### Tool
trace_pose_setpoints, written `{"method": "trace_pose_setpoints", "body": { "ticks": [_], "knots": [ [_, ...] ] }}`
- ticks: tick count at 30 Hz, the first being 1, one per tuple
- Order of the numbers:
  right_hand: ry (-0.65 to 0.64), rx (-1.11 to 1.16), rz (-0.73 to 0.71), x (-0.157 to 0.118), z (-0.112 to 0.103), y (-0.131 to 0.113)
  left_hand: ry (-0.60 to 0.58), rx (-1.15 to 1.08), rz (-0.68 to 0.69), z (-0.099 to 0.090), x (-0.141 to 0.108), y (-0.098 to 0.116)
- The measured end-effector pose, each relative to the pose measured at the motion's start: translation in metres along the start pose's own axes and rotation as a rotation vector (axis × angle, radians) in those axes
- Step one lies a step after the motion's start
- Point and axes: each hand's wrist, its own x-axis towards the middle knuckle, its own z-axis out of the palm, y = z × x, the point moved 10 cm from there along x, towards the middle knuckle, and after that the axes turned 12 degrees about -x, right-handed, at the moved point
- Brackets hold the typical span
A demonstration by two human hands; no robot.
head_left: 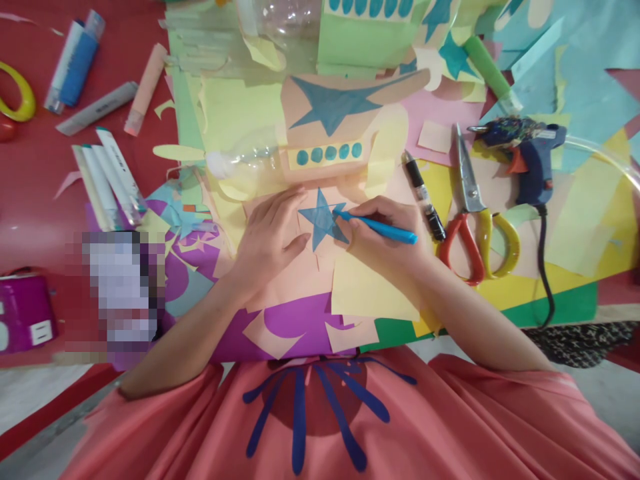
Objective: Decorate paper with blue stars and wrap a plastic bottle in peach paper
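Observation:
My right hand (387, 227) grips a blue marker (387, 229), its tip on the right side of a blue star (324, 219) coloured on peach paper (305, 273). Flat on the same paper, to the left of the star, lies my left hand (273, 233) with its fingers stretched out and nothing held. Just beyond both hands is a clear plastic bottle (255, 157) lying on its side. Peach paper with a larger blue star (333, 103) wraps it, along with a strip of blue dots (327, 155).
To the right lie a black pen (424, 197), scissors (473, 227) with red and yellow handles, and a corded glue gun (530, 150). Several white markers (113, 177) and glue sticks (83, 60) sit at left. Paper scraps (277, 333) cover much of the table.

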Motion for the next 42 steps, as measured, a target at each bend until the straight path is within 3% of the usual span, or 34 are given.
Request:
{"method": "trace_pose_setpoints", "body": {
  "ticks": [6,18,33,42],
  "knots": [
    [-0.043,-0.017,-0.044,-0.0006,0.0045,0.0007,0.007,0.020,0.001,-0.0010,0.0000,-0.0007],
    [0.048,0.027,0.059,-0.0025,-0.0040,-0.0020,0.004,0.020,0.005,-0.0008,-0.0006,0.0006],
    [-0.037,-0.042,-0.062,-0.0001,0.0050,-0.0027,0.027,0.046,0.055,-0.0019,-0.0016,0.0031],
    [0.042,-0.030,-0.037,-0.0008,-0.0029,-0.0031,0.009,0.031,0.038,0.0005,-0.0014,0.0009]
  ]
}}
